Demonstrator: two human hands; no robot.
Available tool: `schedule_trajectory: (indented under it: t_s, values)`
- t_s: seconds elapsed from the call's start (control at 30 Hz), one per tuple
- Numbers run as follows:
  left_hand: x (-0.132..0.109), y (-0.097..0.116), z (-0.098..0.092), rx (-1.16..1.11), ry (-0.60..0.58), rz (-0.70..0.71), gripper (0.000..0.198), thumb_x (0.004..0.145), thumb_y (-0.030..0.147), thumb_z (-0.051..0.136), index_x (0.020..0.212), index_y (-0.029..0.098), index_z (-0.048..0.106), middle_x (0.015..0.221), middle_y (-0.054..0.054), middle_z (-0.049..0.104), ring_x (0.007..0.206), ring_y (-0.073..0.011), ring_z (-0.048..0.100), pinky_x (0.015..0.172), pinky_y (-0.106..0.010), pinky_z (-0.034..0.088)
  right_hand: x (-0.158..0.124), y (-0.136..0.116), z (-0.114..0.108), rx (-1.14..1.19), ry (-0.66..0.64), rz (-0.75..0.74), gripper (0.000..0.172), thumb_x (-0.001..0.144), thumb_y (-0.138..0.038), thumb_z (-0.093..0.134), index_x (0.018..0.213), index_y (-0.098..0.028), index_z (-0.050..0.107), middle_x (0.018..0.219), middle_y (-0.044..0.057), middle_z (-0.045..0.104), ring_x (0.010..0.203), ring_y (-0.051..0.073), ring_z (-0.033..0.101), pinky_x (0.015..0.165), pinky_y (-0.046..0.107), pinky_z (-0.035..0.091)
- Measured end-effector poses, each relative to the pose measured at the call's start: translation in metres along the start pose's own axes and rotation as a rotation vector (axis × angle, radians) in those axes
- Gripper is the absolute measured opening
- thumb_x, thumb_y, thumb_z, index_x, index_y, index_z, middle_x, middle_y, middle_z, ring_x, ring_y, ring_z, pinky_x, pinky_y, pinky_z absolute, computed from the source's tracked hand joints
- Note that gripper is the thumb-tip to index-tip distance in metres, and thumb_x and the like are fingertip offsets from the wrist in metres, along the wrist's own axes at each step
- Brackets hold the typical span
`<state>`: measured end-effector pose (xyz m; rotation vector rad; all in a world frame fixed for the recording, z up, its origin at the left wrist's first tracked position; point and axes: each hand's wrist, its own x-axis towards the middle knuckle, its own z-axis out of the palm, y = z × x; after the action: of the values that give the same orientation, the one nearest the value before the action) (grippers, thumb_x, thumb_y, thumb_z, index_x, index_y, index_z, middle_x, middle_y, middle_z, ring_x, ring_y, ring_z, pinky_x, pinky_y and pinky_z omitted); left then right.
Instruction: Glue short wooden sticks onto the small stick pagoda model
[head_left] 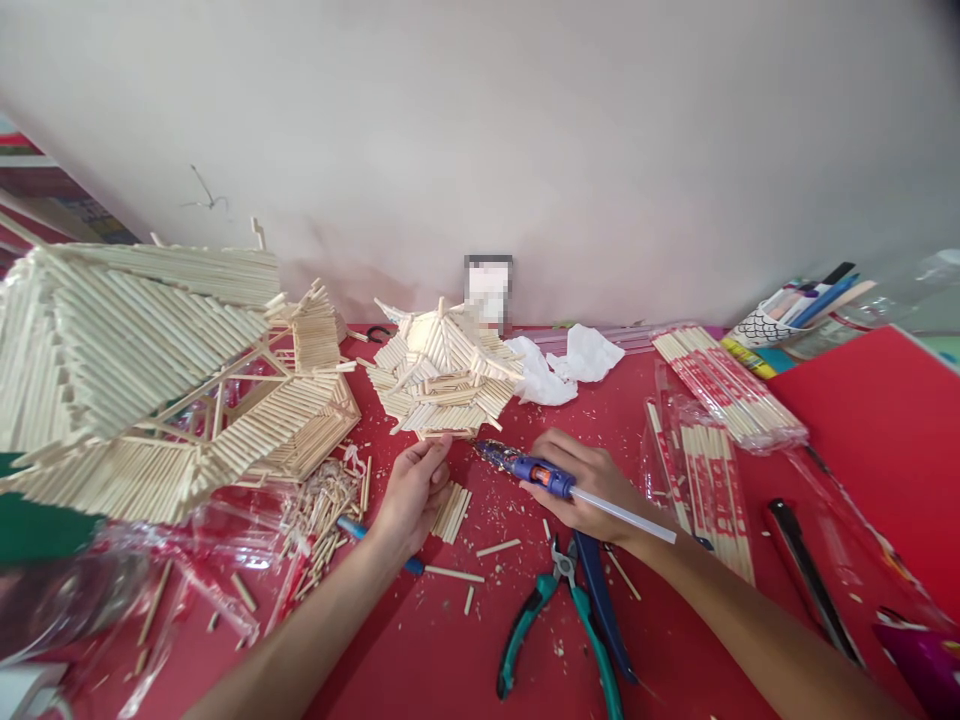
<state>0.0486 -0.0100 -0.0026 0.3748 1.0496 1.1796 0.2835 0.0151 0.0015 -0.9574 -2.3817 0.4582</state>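
Observation:
My right hand (581, 475) is wrapped round a blue hot glue gun (544, 475) with a clear glue stick out of its back. Its nozzle points left, near the lower front edge of a small pagoda-like model (446, 370) built of wooden sticks. At that edge, the thumb and fingers of my left hand (416, 490) are pinched on a short wooden stick (459, 433); whether it is fixed to the model I cannot tell. Beside this hand lies a row of cut sticks (451, 514). A blue pen-like tool (412, 566) is partly hidden under my left wrist.
A larger stick-built house (150, 340) fills the left side, with a pile of stick offcuts (330, 505) before it. Green-handled pliers (559, 590) lie in front. Bagged chopsticks (727, 385), a black cutter (814, 580) and a pen cup (765, 322) are on the right; crumpled tissue (577, 358) lies behind.

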Motion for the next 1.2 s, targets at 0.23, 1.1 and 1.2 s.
schedule_trajectory:
  t_s: [0.23, 1.1, 1.2]
  values:
    - [-0.002, 0.001, -0.002, -0.004, 0.015, 0.003, 0.049, 0.061, 0.045, 0.09, 0.078, 0.017, 0.054, 0.048, 0.013, 0.034, 0.038, -0.0004, 0.019, 0.036, -0.014, 0.01, 0.0, -0.003, -0.008, 0.062, 0.018, 0.021, 0.015, 0.097, -0.036, 0.054, 0.095, -0.022, 0.057, 0.091, 0.006, 0.062, 0.079, 0.018, 0.062, 0.065, 0.028, 0.05]
    - [-0.002, 0.0, 0.005, 0.015, 0.04, 0.031, 0.052, 0.055, 0.047, 0.091, 0.074, 0.018, 0.052, 0.046, 0.013, 0.034, 0.039, -0.0007, 0.02, 0.037, -0.016, 0.009, 0.004, -0.005, -0.006, 0.01, 0.073, 0.07, 0.019, 0.098, -0.04, 0.053, 0.092, -0.022, 0.057, 0.088, 0.006, 0.062, 0.076, 0.019, 0.061, 0.061, 0.028, 0.047]
    - [-0.002, 0.0, 0.004, 0.01, 0.035, 0.031, 0.053, 0.055, 0.048, 0.092, 0.073, 0.018, 0.052, 0.046, 0.013, 0.035, 0.039, -0.0008, 0.02, 0.036, -0.016, 0.01, 0.006, -0.007, -0.014, 0.074, 0.049, 0.091, 0.02, 0.098, -0.039, 0.053, 0.089, -0.022, 0.058, 0.086, 0.005, 0.062, 0.075, 0.019, 0.061, 0.062, 0.029, 0.048]
